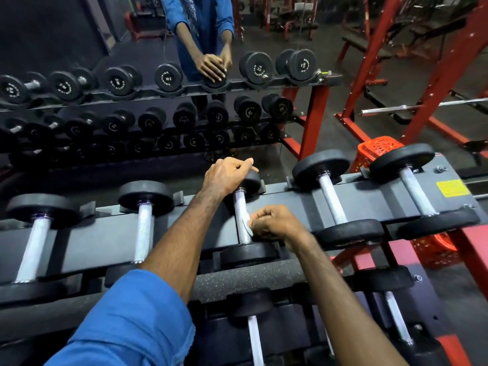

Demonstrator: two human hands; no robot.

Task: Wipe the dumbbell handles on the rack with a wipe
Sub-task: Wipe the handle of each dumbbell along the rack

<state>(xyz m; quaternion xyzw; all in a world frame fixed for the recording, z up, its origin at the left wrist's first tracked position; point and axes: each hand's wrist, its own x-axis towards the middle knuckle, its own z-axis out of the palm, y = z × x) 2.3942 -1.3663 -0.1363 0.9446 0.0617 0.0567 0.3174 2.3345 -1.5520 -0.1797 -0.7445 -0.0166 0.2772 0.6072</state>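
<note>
step: we are mid-wipe on the middle dumbbell handle (241, 215), top tier of the rack (298, 199)
right hand (274, 223): clenched around a white wipe (248, 225), pressed on the handle's near end
left hand (224, 175): curled over the far head (250, 182), steadying it
done: we can't tell which handles are already clean
left: by our guess, the rest of this handle, maybe the neighbours (332, 199) and lower tier (254, 336)
</note>
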